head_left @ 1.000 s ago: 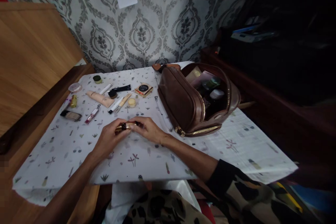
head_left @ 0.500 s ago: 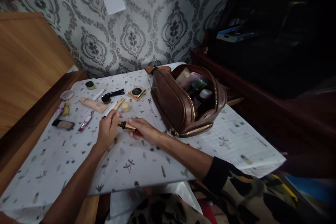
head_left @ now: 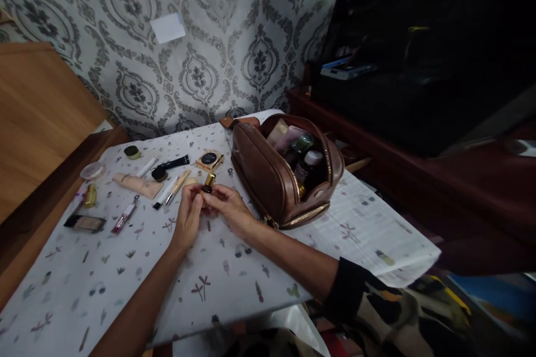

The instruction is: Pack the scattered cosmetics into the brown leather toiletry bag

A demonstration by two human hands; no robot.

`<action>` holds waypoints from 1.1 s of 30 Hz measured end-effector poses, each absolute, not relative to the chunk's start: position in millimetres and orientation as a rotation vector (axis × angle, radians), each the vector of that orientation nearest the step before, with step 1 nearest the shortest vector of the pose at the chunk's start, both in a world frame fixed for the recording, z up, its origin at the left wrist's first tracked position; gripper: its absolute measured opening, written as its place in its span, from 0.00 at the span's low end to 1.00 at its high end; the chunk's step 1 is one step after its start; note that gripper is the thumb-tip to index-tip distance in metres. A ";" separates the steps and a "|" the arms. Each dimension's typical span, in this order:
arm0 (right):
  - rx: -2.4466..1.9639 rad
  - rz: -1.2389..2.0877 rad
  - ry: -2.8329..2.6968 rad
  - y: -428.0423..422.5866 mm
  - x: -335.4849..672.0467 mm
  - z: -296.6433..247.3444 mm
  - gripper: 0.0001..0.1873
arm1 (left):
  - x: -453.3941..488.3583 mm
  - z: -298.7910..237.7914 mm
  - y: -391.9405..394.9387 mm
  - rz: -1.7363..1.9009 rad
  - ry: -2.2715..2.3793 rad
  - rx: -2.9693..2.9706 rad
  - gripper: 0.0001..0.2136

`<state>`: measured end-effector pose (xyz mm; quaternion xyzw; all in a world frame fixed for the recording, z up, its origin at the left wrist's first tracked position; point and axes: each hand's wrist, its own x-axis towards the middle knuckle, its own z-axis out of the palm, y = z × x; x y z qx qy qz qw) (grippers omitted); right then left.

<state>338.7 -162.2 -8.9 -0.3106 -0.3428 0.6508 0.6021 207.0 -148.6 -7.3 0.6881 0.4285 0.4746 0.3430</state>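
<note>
A small dark bottle with a gold cap point(head_left: 209, 181) stands nearly upright between my two hands, cap upward. My left hand point(head_left: 190, 216) closes its fingers and thumb on the bottle from the left. From the right, my right hand point(head_left: 233, 211) grips it too, thumb in front. The fingers hide its lower part. Just behind the hands lies a gold compact with a black round centre point(head_left: 210, 159). A cream-coloured round pot is partly covered by the left hand. Left of that hand lie slim white and gold sticks point(head_left: 177, 187).
An open brown leather bag point(head_left: 262, 170) holding bottles and tubes stands right of my hands. Across the table's left lie a beige tube point(head_left: 136, 184), a black tube point(head_left: 173, 163), a lip gloss point(head_left: 124, 217) and a foundation bottle point(head_left: 85, 223). A patterned cloth covers the table.
The bottle has turned from lying sideways to nearly upright, cap up. My hands have come closer together around it. The view has shifted slightly right.
</note>
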 end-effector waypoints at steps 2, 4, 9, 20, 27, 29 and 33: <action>-0.693 1.568 -0.773 -162.8 338.3 -9.7 0.31 | 207.6 -6.7 -148.3 1.255 1.178 1.828 0.22; -0.735 1.617 -0.802 -163.4 338.2 -10.7 0.32 | 206.4 -5.3 -147.7 1.256 1.237 1.851 0.19; -0.974 1.428 -0.850 -159.1 341.3 -15.0 0.34 | 200.7 -4.4 -148.1 1.197 1.327 2.006 0.12; -1.135 0.865 -1.187 -156.8 344.0 -20.3 0.21 | 209.0 -3.4 -146.4 1.090 1.207 1.607 0.26; -1.117 0.863 -1.288 -162.5 344.8 -13.3 0.14 | 201.9 -9.9 -135.1 1.050 1.131 1.373 0.30; -1.105 0.883 -1.271 -159.2 344.5 -16.3 0.15 | 200.9 -10.6 -136.1 1.086 1.126 1.408 0.28; -1.077 0.948 -1.218 -154.5 343.9 -20.2 0.18 | 200.7 -9.9 -139.9 1.124 1.129 1.490 0.26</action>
